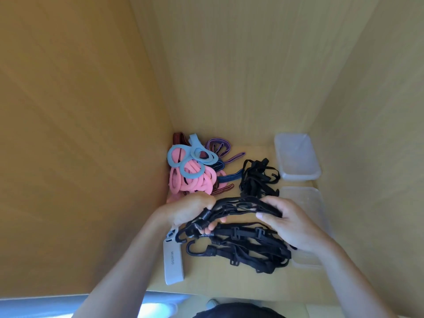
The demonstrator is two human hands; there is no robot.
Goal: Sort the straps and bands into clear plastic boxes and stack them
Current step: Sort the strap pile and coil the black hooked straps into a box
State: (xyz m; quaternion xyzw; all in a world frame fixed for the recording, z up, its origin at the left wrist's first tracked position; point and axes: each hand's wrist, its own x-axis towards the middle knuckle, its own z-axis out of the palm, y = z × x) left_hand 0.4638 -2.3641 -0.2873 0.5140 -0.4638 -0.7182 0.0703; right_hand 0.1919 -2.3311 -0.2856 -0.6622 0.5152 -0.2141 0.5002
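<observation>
Your left hand [190, 210] and right hand [289, 223] both have fingers curled round the bundle of black elastic hook cords [241, 206], held just above the heap of black buckled straps [247, 249] on the wooden shelf [257, 150]. The black hook [180, 237] below your left hand could snag that heap and drag it as you move toward the clear plastic box [297, 157]

Light: bright, warm, even; left wall [68, 134] darker than right wall [378, 111].
Shadows: soft, faint.
Glare: bluish-white patch [158, 309] at bottom edge.
Sharpness: slightly soft; black straps [247, 249] merge, little detail.
Edges: wide-angle stretch.
</observation>
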